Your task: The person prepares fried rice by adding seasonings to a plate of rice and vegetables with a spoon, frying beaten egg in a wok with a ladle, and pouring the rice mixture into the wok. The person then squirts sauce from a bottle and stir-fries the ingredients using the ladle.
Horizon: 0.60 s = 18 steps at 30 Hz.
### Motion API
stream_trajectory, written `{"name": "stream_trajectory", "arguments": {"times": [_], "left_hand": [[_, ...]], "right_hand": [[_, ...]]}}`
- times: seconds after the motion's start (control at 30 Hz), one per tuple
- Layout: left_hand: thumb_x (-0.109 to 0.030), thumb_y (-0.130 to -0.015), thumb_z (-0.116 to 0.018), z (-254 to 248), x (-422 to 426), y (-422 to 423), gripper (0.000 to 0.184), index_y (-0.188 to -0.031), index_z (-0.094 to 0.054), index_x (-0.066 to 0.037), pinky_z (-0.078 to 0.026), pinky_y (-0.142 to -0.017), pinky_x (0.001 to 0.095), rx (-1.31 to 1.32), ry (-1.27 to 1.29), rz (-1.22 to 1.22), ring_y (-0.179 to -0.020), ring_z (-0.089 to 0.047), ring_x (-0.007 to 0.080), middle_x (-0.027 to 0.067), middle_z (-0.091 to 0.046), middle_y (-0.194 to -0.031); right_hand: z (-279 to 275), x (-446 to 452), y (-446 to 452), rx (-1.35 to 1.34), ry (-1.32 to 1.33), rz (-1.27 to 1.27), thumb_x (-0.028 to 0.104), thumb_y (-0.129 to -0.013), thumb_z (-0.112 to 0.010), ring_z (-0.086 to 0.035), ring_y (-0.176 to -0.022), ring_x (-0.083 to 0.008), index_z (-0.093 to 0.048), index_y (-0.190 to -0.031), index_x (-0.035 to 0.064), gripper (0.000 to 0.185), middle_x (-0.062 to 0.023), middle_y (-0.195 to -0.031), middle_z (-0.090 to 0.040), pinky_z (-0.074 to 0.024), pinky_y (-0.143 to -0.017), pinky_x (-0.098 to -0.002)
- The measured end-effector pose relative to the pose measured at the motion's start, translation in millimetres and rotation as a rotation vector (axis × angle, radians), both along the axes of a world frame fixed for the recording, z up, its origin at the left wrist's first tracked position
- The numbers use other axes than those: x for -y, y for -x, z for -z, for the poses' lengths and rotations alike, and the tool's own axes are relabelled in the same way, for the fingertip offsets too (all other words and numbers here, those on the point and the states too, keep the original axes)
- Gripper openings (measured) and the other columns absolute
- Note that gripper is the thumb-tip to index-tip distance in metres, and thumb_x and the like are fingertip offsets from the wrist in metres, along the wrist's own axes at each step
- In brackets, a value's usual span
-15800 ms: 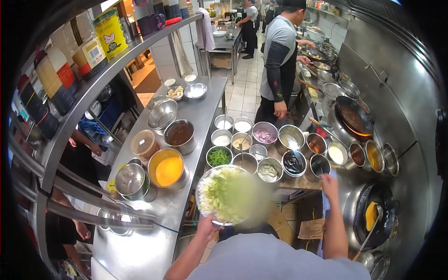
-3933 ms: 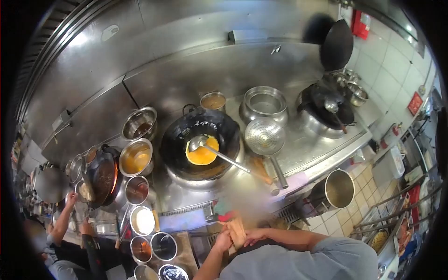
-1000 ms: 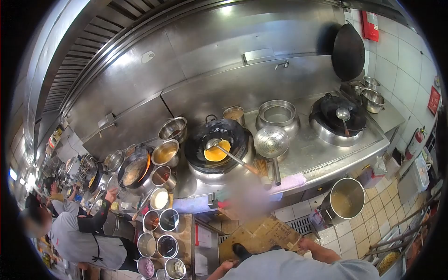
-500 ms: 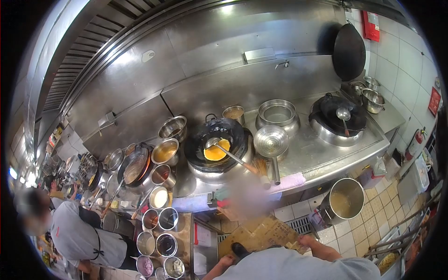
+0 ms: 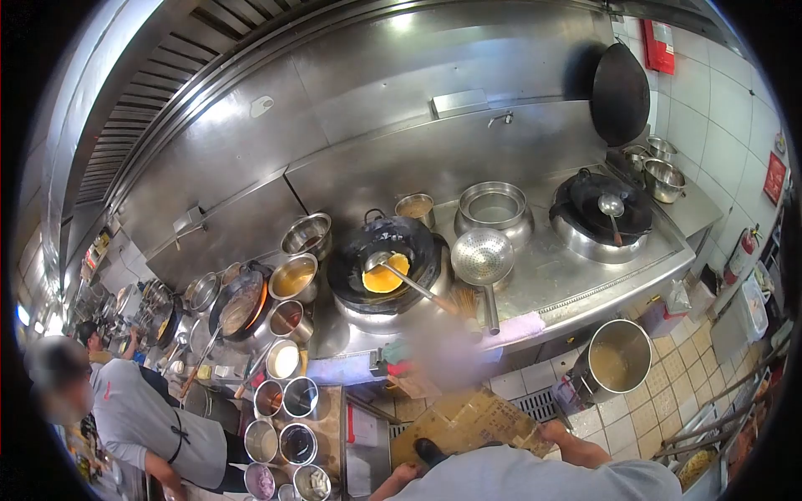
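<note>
At the bottom of the view, my left hand (image 5: 407,473) hangs low beside my body, its fingers curled and partly hidden. My right hand (image 5: 551,432) is low on the other side, near a small pale piece whose contact with the hand is unclear. Ahead of me a black wok (image 5: 351,280) holds a yellow egg sheet (image 5: 387,274). A long-handled ladle (image 5: 378,260) rests in the wok, its wooden handle pointing towards me. To its right a perforated strainer (image 5: 482,256) lies on the steel range. Neither hand touches the wok or ladle.
Several metal pots of sauces and ingredients, one with dark sauce (image 5: 298,443), stand at lower left. A co-worker (image 5: 159,417) is further left. A large pot of liquid (image 5: 619,356) stands on the floor at right. Another wok (image 5: 591,213) sits at the far right burner.
Since the early frames, the bowl of chopped greens and the wooden piece have left my hands. In the last second the view shifts slightly; the co-worker's arm has lowered. The egg stays in the wok.
</note>
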<state>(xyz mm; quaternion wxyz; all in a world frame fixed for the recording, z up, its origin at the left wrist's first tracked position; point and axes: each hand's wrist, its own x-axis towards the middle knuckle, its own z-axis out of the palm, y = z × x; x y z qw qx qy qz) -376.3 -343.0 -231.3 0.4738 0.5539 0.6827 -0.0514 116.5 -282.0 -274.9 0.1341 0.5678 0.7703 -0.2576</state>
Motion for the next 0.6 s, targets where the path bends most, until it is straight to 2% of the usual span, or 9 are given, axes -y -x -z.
{"name": "stream_trajectory", "arguments": {"times": [0.07, 0.1, 0.2, 0.33, 0.4, 0.47, 0.5, 0.57, 0.6], "left_hand": [[-0.036, -0.085, -0.053, 4.6, 0.8, 0.9, 0.036, -0.101, -0.069, -0.008, -0.05, -0.084, 0.0341, 0.01, -0.001, -0.012, -0.092, -0.066, 0.0247, 0.011, -0.07, -0.095], [-0.036, -0.085, -0.053, 2.2, 2.7, -1.1, 0.036, -0.101, -0.069, -0.008, -0.05, -0.084, 0.0342, 0.018, -0.007, -0.025, -0.091, -0.066, 0.0251, 0.0113, -0.07, -0.095], [-0.035, -0.083, -0.057, 6.2, 6.5, -0.6, 0.035, -0.101, -0.069, -0.007, -0.05, -0.084, 0.0344, 0.03, -0.01, -0.068, -0.09, -0.066, 0.0253, 0.0121, -0.07, -0.096], [-0.034, -0.08, -0.059, 20.4, 13.0, 0.1, 0.033, -0.098, -0.071, -0.009, -0.051, -0.081, 0.0346, 0.02, -0.053, -0.11, -0.086, -0.067, 0.0225, 0.0109, -0.07, -0.092], [-0.034, -0.08, -0.059, 22.9, 12.0, -2.4, 0.032, -0.096, -0.071, -0.009, -0.052, -0.079, 0.0346, 0.002, -0.054, -0.112, -0.084, -0.067, 0.0216, 0.0103, -0.07, -0.09], [-0.031, -0.087, -0.053, 18.7, 13.0, 1.0, 0.029, -0.098, -0.067, -0.007, -0.052, -0.074, 0.0338, 0.113, 0.104, -0.061, -0.079, -0.066, 0.0216, 0.0109, -0.068, -0.09], [-0.031, -0.087, -0.053, 31.0, 18.5, 3.8, 0.029, -0.098, -0.067, -0.007, -0.052, -0.074, 0.0338, 0.118, 0.115, -0.076, -0.079, -0.066, 0.0216, 0.0109, -0.068, -0.09], [-0.028, -0.088, -0.054, 52.4, 23.0, 6.7, 0.026, -0.091, -0.066, -0.005, -0.052, -0.068, 0.0325, 0.227, 0.094, -0.304, -0.071, -0.064, 0.0186, 0.0098, -0.067, -0.086], [-0.033, -0.081, -0.055, 41.7, 24.2, 3.2, 0.033, -0.099, -0.07, -0.01, -0.051, -0.078, 0.0352, 0.079, 0.058, -0.246, -0.085, -0.067, 0.0246, 0.0107, -0.07, -0.091]], "right_hand": [[4.1, 1.7, 6.8, -0.129, 0.109, 0.533, 0.038, -0.086, -0.051, -0.066, -0.089, -0.0347, -0.07, -0.086, 0.0001, 0.042, -0.0179, -0.088, -0.069, -0.0512, -0.081, -0.0428], [9.0, 1.8, 7.7, -0.121, 0.117, 0.53, 0.038, -0.086, -0.051, -0.066, -0.089, -0.0347, -0.07, -0.086, 0.0001, 0.042, -0.0179, -0.088, -0.069, -0.0512, -0.081, -0.0428], [20.6, 0.4, 10.0, -0.054, -0.018, 0.215, 0.033, -0.09, -0.047, -0.066, -0.085, -0.0367, -0.068, -0.096, 0.0025, 0.038, -0.0211, -0.086, -0.068, -0.0508, -0.079, -0.0457], [23.7, 2.3, 8.1, -0.055, -0.068, 0.138, 0.031, -0.089, -0.048, -0.067, -0.081, -0.0353, -0.068, -0.095, 0.004, 0.034, -0.0188, -0.085, -0.068, -0.0526, -0.077, -0.0433], [33.5, 1.8, 4.3, -0.256, -0.05, 0.245, 0.03, -0.085, -0.053, -0.067, -0.082, -0.032, -0.069, -0.097, 0.0075, 0.029, -0.0152, -0.088, -0.069, -0.0533, -0.077, -0.0419], [44.3, -1.9, -1.4, -0.259, 0.028, 0.226, 0.03, -0.083, -0.057, -0.067, -0.084, -0.0301, -0.069, -0.098, 0.0092, 0.029, -0.0133, -0.091, -0.069, -0.0531, -0.079, -0.0413], [48.8, -3.5, -3.5, -0.272, 0.09, 0.228, 0.031, -0.08, -0.061, -0.067, -0.087, -0.0283, -0.069, -0.099, 0.011, 0.029, -0.0115, -0.093, -0.069, -0.053, -0.08, -0.0407], [56.9, -3.2, -6.6, -0.287, 0.139, 0.278, 0.032, -0.08, -0.06, -0.067, -0.088, -0.0275, -0.069, -0.1, 0.0118, 0.029, -0.0103, -0.097, -0.069, -0.053, -0.081, -0.0402], [62.0, -3.9, -7.9, -0.309, 0.177, 0.341, 0.033, -0.081, -0.06, -0.067, -0.09, -0.0267, -0.069, -0.1, 0.0126, 0.029, -0.0092, -0.1, -0.069, -0.0529, -0.082, -0.0397]]}}
